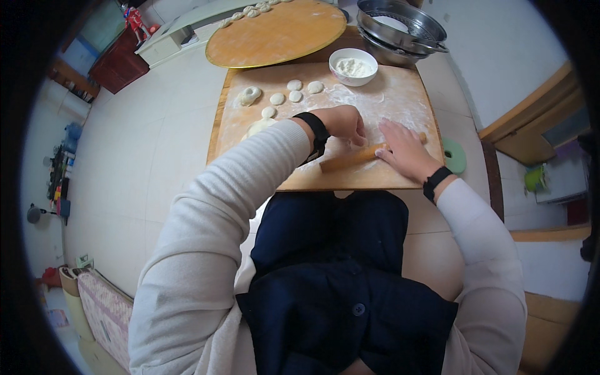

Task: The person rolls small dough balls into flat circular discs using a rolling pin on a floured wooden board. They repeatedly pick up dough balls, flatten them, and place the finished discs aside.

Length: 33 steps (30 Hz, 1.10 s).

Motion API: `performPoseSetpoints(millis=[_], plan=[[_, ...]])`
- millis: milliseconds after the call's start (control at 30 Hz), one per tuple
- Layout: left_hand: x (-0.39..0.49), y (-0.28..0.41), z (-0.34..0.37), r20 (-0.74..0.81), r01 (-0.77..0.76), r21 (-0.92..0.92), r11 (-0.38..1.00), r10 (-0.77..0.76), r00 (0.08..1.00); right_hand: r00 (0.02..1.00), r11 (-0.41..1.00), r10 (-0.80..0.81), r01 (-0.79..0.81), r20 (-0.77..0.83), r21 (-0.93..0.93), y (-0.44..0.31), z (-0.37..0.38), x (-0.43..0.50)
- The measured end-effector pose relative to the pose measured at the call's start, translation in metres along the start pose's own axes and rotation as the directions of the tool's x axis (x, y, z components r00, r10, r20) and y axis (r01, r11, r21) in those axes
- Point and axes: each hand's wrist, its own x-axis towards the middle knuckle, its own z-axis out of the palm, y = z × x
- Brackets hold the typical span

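My left hand [344, 124] is bent down at the wrist over a floured wooden board [300, 180]. Its fingertips are pinched close to the surface; whatever lies under them is mostly hidden. Beneath my right hand [402, 147] is a wooden rolling pin [349, 160], slanting across the front of the board with the palm laid over it. Small flattened dough pieces [277, 99] are scattered beyond my left forearm. Nearby sit a ring-shaped dough lump [250, 95] and a larger piece of dough [259, 126], partly covered by my sleeve.
A white bowl of flour [353, 67] stands at the board's far side. Behind it are a round tray [276, 35] with several dumplings [253, 12] along its edge, and a stacked metal steamer [403, 30]. A green stool [453, 156] shows beside the board's right edge.
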Motion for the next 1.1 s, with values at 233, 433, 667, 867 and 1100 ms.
performPoseSetpoints(millis=[233,433,667,867,1100], plan=[[0.009,-0.007,-0.002,-0.12,0.068,0.231,0.971,-0.042,0.992,0.983,0.974,0.175,-0.18,-0.048,-0.138,0.003,0.021,0.065],[0.01,-0.007,-0.004,-0.165,0.03,0.351,0.936,0.03,0.986,0.995,0.993,0.052,-0.06,-0.08,-0.099,0.0,0.02,0.074],[0.0,-0.01,-0.004,-0.143,0.057,0.188,0.98,-0.03,0.989,0.991,0.992,-0.124,0.124,0.046,-0.009,-0.008,0.001,0.008],[-0.002,-0.016,-0.005,-0.065,0.085,-0.119,0.989,-0.093,0.993,0.996,0.989,-0.081,0.076,-0.035,-0.125,0.003,0.022,0.069],[0.001,-0.011,-0.006,-0.215,0.046,0.319,0.947,0.026,0.976,0.995,0.996,-0.005,-0.004,-0.102,-0.093,0.0,0.025,0.087]])
